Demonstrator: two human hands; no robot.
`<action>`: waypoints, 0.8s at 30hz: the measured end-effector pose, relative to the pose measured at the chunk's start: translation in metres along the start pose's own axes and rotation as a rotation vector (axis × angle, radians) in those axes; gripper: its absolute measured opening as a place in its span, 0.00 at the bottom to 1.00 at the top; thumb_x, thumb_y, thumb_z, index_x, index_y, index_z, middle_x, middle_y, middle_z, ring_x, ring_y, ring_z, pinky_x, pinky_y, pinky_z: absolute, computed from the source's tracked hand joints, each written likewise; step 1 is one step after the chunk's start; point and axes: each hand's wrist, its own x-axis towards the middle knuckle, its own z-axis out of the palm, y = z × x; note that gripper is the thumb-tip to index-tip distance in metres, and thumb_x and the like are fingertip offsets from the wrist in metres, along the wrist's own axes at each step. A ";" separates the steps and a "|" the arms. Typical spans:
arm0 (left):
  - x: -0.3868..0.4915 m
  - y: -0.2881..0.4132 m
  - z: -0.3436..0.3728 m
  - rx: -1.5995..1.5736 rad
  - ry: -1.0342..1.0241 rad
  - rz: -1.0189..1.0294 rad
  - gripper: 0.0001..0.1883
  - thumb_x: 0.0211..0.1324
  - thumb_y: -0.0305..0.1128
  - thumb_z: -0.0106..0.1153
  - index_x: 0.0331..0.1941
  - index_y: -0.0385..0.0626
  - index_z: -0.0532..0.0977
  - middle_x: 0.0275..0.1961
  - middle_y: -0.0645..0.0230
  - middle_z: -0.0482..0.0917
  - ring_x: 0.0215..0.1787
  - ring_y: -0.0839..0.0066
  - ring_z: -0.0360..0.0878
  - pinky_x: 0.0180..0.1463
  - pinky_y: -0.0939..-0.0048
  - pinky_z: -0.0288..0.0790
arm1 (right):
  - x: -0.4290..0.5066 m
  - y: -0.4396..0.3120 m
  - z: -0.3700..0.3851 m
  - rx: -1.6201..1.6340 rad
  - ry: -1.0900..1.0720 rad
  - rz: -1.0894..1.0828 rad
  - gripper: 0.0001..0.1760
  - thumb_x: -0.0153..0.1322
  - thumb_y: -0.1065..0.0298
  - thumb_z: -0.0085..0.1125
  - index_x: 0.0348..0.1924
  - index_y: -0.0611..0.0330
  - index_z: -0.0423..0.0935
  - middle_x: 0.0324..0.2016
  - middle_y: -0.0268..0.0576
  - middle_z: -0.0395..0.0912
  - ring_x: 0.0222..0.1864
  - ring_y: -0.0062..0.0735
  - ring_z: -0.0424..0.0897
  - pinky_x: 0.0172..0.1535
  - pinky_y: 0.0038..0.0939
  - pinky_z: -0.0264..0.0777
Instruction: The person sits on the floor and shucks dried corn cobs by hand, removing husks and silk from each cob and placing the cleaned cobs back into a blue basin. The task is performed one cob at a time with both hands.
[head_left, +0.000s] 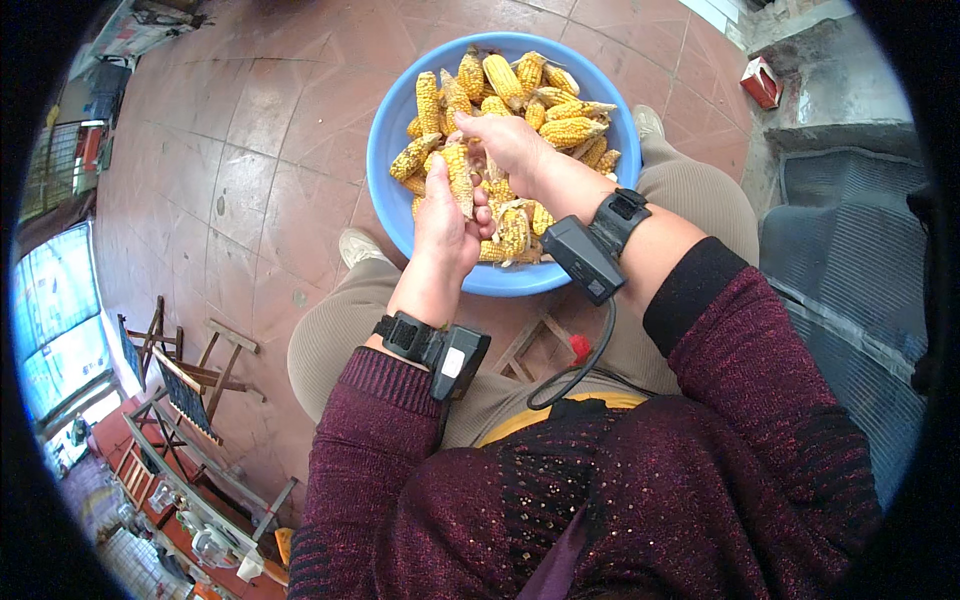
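My left hand (442, 225) is wrapped around a yellow corn cob (459, 176), its thumb lying along the near side. At the cob's far end is my right hand (514, 146), thumb stretched out and the other fingers mostly hidden beneath; whether it grips the cob does not show. Both hands are over a round blue plastic basin (384, 180) on the floor between my legs. Many dried corn cobs (574, 131) fill it, some with bits of pale husk. A cob with husk strips (514, 229) lies close to my left fingertips.
Reddish floor tiles (247, 180) surround the basin. Folding stools (217, 367) stand at the left, near a low table-like frame (187, 480). Dark ribbed material (847, 217) and a red box (761, 82) are at the right. A cable (611, 337) runs from my right wrist device (585, 259).
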 end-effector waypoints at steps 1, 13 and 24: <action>0.000 0.000 0.000 -0.006 0.020 -0.012 0.25 0.68 0.58 0.36 0.37 0.47 0.69 0.22 0.73 0.69 0.18 0.79 0.64 0.20 0.77 0.57 | -0.001 0.000 0.000 0.004 -0.009 0.001 0.20 0.74 0.52 0.51 0.44 0.62 0.74 0.37 0.45 0.75 0.38 0.34 0.74 0.39 0.36 0.72; -0.001 0.000 -0.002 0.005 -0.072 -0.020 0.22 0.69 0.55 0.36 0.41 0.48 0.70 0.21 0.75 0.63 0.13 0.84 0.54 0.18 0.81 0.52 | -0.002 -0.002 0.001 -0.068 0.052 0.025 0.19 0.74 0.53 0.51 0.42 0.62 0.73 0.36 0.47 0.73 0.36 0.36 0.74 0.38 0.38 0.72; -0.006 -0.013 0.019 0.211 0.082 0.113 0.19 0.71 0.53 0.35 0.38 0.50 0.66 0.19 0.73 0.64 0.12 0.83 0.55 0.15 0.79 0.51 | 0.002 0.015 0.002 -0.328 0.224 -0.307 0.18 0.70 0.57 0.51 0.32 0.64 0.80 0.30 0.52 0.80 0.34 0.39 0.78 0.42 0.37 0.69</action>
